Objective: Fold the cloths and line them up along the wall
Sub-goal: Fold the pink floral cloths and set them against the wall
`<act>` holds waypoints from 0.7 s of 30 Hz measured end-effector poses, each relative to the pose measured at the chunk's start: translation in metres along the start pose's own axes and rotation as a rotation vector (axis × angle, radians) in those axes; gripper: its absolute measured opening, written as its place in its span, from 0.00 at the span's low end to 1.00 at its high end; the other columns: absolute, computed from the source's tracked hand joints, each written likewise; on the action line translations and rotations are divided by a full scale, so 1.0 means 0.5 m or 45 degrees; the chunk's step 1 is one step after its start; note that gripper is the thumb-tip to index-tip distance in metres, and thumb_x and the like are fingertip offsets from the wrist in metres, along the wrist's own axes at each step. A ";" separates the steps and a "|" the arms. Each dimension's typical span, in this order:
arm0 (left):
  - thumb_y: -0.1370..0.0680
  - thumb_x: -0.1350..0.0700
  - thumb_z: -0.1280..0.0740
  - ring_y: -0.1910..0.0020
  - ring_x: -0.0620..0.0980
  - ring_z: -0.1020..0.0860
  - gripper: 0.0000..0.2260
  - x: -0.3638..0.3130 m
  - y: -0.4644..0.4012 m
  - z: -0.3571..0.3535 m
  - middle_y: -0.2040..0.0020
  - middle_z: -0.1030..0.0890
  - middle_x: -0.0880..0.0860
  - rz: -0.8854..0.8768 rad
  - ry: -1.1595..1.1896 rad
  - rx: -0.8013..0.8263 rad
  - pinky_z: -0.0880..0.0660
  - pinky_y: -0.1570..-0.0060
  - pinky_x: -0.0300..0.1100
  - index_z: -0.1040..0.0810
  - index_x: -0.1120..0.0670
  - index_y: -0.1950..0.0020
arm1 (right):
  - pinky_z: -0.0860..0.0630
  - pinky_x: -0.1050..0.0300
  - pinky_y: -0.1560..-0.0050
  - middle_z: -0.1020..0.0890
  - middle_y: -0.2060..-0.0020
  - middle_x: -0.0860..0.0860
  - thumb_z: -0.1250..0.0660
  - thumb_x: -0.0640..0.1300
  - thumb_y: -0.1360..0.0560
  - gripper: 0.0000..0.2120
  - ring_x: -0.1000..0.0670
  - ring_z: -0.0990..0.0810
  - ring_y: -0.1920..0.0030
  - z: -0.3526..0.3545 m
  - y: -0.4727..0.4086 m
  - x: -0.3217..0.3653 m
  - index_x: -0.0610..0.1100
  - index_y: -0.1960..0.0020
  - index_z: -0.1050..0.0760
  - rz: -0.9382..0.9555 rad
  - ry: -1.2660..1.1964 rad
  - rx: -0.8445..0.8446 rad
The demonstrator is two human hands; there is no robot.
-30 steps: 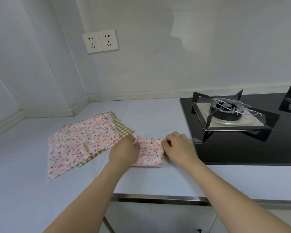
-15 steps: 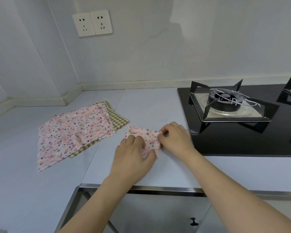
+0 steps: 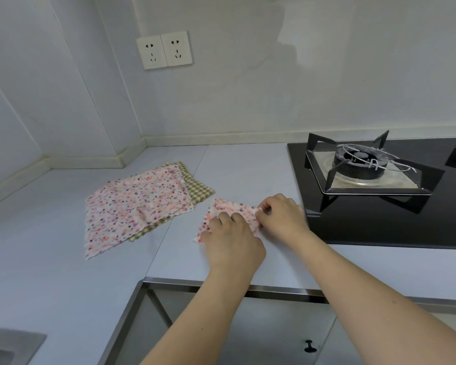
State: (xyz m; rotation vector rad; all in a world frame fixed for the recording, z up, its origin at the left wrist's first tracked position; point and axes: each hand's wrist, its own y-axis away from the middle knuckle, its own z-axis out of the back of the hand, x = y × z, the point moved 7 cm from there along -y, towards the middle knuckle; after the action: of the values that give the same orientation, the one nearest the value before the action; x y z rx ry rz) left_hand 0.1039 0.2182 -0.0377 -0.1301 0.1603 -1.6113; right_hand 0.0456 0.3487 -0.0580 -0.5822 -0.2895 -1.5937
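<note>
Item: small floral cloth [image 3: 223, 212], part-folded, lay on the counter [image 3: 248, 167] just left of the stove [image 3: 379, 196]. Your left hand [image 3: 232, 239] pressed it flat with fingers straight; your right hand [image 3: 281, 216] pinched its right edge. Unfolded cloths [image 3: 140, 206] lay further left of the stove. Step: folding. Next, likely: crease, then carry to the wall [image 3: 274, 88].

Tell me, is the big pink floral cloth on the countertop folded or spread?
Spread: the big pink floral cloth lies flat over a green checked cloth.
</note>
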 end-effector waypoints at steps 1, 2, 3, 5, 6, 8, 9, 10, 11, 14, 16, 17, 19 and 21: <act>0.25 0.50 0.41 0.43 0.56 0.29 0.18 0.001 -0.002 0.001 0.42 0.27 0.56 0.014 0.014 0.001 0.30 0.51 0.49 0.30 0.57 0.39 | 0.34 0.51 0.42 0.23 0.46 0.53 0.38 0.50 0.26 0.07 0.47 0.27 0.43 0.001 0.000 0.001 0.54 0.52 0.22 0.001 0.006 -0.003; 0.24 0.51 0.41 0.43 0.56 0.29 0.17 0.002 -0.003 0.000 0.42 0.27 0.56 0.020 0.018 0.006 0.30 0.51 0.49 0.30 0.57 0.39 | 0.33 0.51 0.42 0.23 0.46 0.52 0.38 0.50 0.26 0.07 0.46 0.26 0.43 0.001 0.000 0.001 0.54 0.52 0.22 0.001 0.011 -0.007; 0.24 0.52 0.41 0.43 0.56 0.29 0.16 0.001 -0.002 0.000 0.42 0.27 0.56 0.019 0.009 0.004 0.30 0.51 0.49 0.30 0.58 0.39 | 0.33 0.51 0.42 0.23 0.46 0.52 0.38 0.50 0.26 0.07 0.46 0.26 0.43 0.002 0.001 0.001 0.55 0.52 0.22 0.000 0.017 -0.010; 0.25 0.55 0.42 0.45 0.56 0.28 0.14 0.001 0.004 0.000 0.43 0.27 0.56 0.023 -0.014 -0.017 0.31 0.52 0.48 0.30 0.58 0.40 | 0.33 0.51 0.42 0.23 0.47 0.52 0.38 0.50 0.26 0.07 0.46 0.26 0.43 0.002 0.002 0.000 0.55 0.52 0.22 -0.004 0.020 -0.018; 0.25 0.56 0.42 0.45 0.56 0.28 0.14 0.000 0.007 0.000 0.44 0.27 0.56 0.031 -0.019 -0.027 0.32 0.52 0.48 0.30 0.58 0.41 | 0.33 0.51 0.41 0.23 0.47 0.52 0.38 0.51 0.26 0.07 0.46 0.26 0.43 0.002 0.002 0.000 0.55 0.52 0.22 -0.007 0.016 -0.022; 0.26 0.56 0.42 0.45 0.56 0.29 0.15 -0.001 0.013 -0.003 0.44 0.27 0.56 0.060 -0.012 -0.021 0.31 0.50 0.49 0.31 0.57 0.41 | 0.33 0.51 0.41 0.23 0.46 0.52 0.38 0.51 0.26 0.07 0.47 0.26 0.43 0.002 0.002 0.000 0.55 0.52 0.21 -0.006 0.002 -0.025; 0.27 0.55 0.42 0.44 0.56 0.29 0.16 -0.003 0.013 -0.005 0.43 0.28 0.56 0.073 0.001 -0.011 0.31 0.48 0.49 0.32 0.58 0.41 | 0.34 0.51 0.41 0.23 0.46 0.53 0.38 0.52 0.26 0.07 0.47 0.26 0.42 0.001 0.002 0.000 0.56 0.52 0.21 -0.002 0.002 -0.020; 0.27 0.55 0.42 0.44 0.57 0.29 0.16 -0.006 0.013 -0.008 0.43 0.28 0.57 0.076 0.016 0.000 0.30 0.47 0.49 0.32 0.58 0.41 | 0.35 0.51 0.40 0.23 0.46 0.53 0.38 0.52 0.26 0.07 0.47 0.27 0.42 0.001 0.002 0.000 0.55 0.52 0.21 0.002 0.004 -0.013; 0.27 0.54 0.42 0.44 0.57 0.30 0.17 -0.009 0.013 -0.011 0.43 0.28 0.57 0.079 0.027 0.018 0.30 0.46 0.50 0.32 0.58 0.41 | 0.35 0.51 0.40 0.24 0.45 0.52 0.38 0.52 0.26 0.08 0.47 0.27 0.42 0.000 0.002 0.000 0.55 0.51 0.21 0.006 0.008 -0.009; 0.28 0.52 0.41 0.41 0.59 0.32 0.20 -0.005 0.011 -0.018 0.41 0.30 0.58 0.106 0.048 0.080 0.31 0.41 0.54 0.33 0.60 0.38 | 0.34 0.50 0.39 0.24 0.45 0.52 0.38 0.52 0.25 0.08 0.46 0.27 0.42 0.001 0.003 -0.001 0.55 0.51 0.21 0.015 0.025 -0.010; 0.28 0.51 0.41 0.39 0.59 0.33 0.23 0.003 0.012 -0.021 0.39 0.31 0.58 0.120 0.070 0.123 0.34 0.38 0.56 0.34 0.60 0.36 | 0.33 0.49 0.39 0.24 0.45 0.51 0.38 0.52 0.26 0.09 0.46 0.27 0.42 0.000 0.003 -0.001 0.55 0.51 0.20 0.021 0.030 -0.003; 0.27 0.50 0.42 0.38 0.59 0.34 0.24 0.005 0.012 -0.022 0.38 0.31 0.58 0.118 0.087 0.147 0.35 0.36 0.57 0.35 0.61 0.35 | 0.33 0.49 0.39 0.24 0.44 0.52 0.38 0.52 0.26 0.09 0.46 0.27 0.42 0.000 0.003 0.000 0.55 0.51 0.21 0.023 0.029 -0.001; 0.26 0.48 0.43 0.35 0.59 0.36 0.25 0.010 0.009 -0.022 0.35 0.33 0.58 0.115 0.130 0.192 0.38 0.34 0.60 0.36 0.60 0.33 | 0.34 0.49 0.39 0.24 0.45 0.52 0.38 0.51 0.26 0.09 0.46 0.27 0.42 0.000 0.003 0.000 0.56 0.51 0.21 0.023 0.019 0.005; 0.25 0.44 0.44 0.33 0.59 0.38 0.28 0.017 0.005 -0.021 0.33 0.35 0.58 0.096 0.170 0.258 0.40 0.33 0.60 0.37 0.60 0.31 | 0.35 0.50 0.39 0.24 0.44 0.53 0.38 0.50 0.27 0.10 0.47 0.28 0.41 0.000 0.004 -0.002 0.57 0.49 0.22 0.023 -0.003 0.017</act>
State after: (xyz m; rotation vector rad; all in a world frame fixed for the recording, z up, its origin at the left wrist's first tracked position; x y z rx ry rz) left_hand 0.1040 0.2099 -0.0485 0.1384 0.1023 -1.5516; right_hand 0.0476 0.3492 -0.0588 -0.5755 -0.2957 -1.5729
